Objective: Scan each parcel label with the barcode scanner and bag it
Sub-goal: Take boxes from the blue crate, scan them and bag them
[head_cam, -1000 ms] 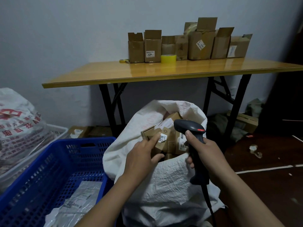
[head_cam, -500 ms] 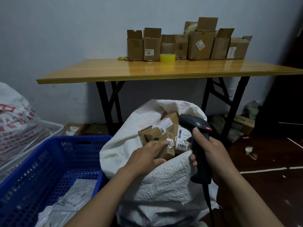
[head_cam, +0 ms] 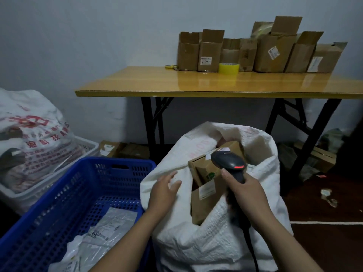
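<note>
we take the white sack (head_cam: 216,238) as our marker. its mouth gapes open, and inside it we see the parcels: a brown labelled box (head_cam: 206,201) leaning at the near edge of the opening, and smaller cartons (head_cam: 204,169) packed behind it, deeper in the sack. over the sack's mouth the right hand (head_cam: 249,195) grips the handle of the barcode scanner (head_cam: 228,162), fingers wrapped tight round it. the scanner's head sits above the cartons with a red light glowing on top, and its cable runs down the sack's front. the left hand (head_cam: 164,190) rests on the sack's left rim, fingers straight and a little apart, holding nothing. just left of the sack stands a blue crate (head_cam: 64,193) with grey mailers (head_cam: 110,226) in it. beyond the sack is a yellow table (head_cam: 176,83), bearing a row of cardboard boxes (head_cam: 275,54) and a tape roll (head_cam: 228,68). far left of the sack sits a printed bag (head_cam: 33,134).
</note>
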